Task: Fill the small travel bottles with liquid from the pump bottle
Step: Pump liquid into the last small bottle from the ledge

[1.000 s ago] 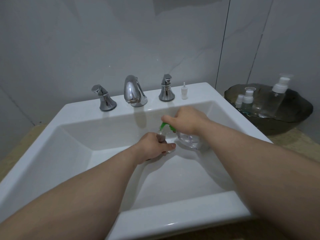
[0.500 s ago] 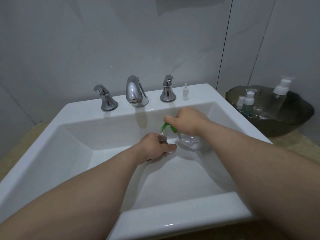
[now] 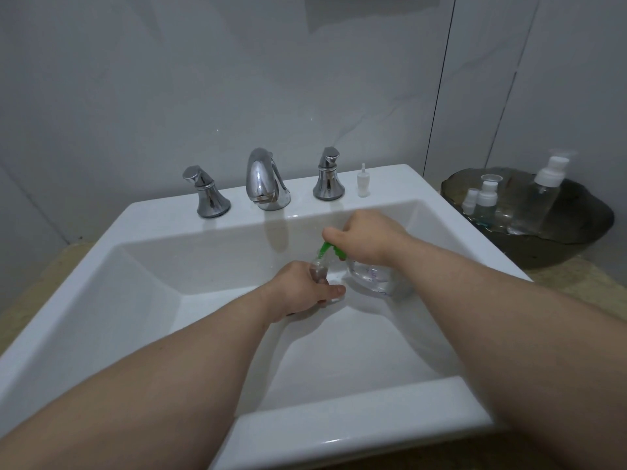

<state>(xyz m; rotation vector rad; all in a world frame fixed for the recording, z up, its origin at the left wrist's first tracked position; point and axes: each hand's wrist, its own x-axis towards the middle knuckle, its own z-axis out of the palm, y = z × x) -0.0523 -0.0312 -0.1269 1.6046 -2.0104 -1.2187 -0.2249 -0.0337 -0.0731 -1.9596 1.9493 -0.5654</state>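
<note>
A grey wall with thin dark seams stands behind a white square sink set in a beige worktop. On the far ledge of the sink a chrome tap sits in the middle, with a left handle and a right handle on either side. Just right of the right handle a little white cap stands upright. Two bare forearms reach from the near edge into the basin. The left hand is closed round a small bottle of clear plastic, fingers and thumb wrapped about its lower part, holding it upright low in the basin, a little right of the middle. The pump bottle, clear and rounded with clear liquid in it, stands in the basin just right of the small bottle. The right hand lies over its top with fingers curled round the pump head. The green spout slants left and down from under that hand to the mouth of the small bottle. Whether liquid is running I cannot tell. On the worktop at the far right sits a dark bowl holding a tall bottle with a white pump and, at its left side, two short bottles with white tops, close together.
</note>
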